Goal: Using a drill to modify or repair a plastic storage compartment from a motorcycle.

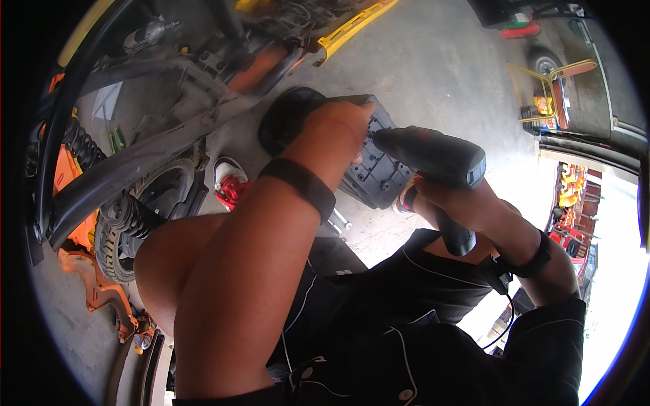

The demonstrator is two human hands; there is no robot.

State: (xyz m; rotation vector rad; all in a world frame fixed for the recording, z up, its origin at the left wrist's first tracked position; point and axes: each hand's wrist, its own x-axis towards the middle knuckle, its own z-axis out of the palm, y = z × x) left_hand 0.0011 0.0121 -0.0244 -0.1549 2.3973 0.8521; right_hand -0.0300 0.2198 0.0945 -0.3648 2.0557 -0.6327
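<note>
My right hand (453, 199) is wrapped around the grip of a black cordless drill (440, 154). The drill points left, its nose at the face of a dark grey plastic part (379, 172). Ribs and several round holes cover that face; whether the bit touches it I cannot tell. On the part's upper left edge my left hand (342, 125) is closed, with some of its fingers hidden. A black rounded piece (288, 118) sits just behind this hand; I cannot make out whether it is joined to the part.
A dark tubular frame (135, 159) crosses the left side, with a black coil spring (128, 210) and a treaded tyre (112, 250) below. One shoe (230, 176) stands on the concrete floor. A yellow bar (355, 30) lies at the far side; a yellow-framed chair (558, 91) stands far right.
</note>
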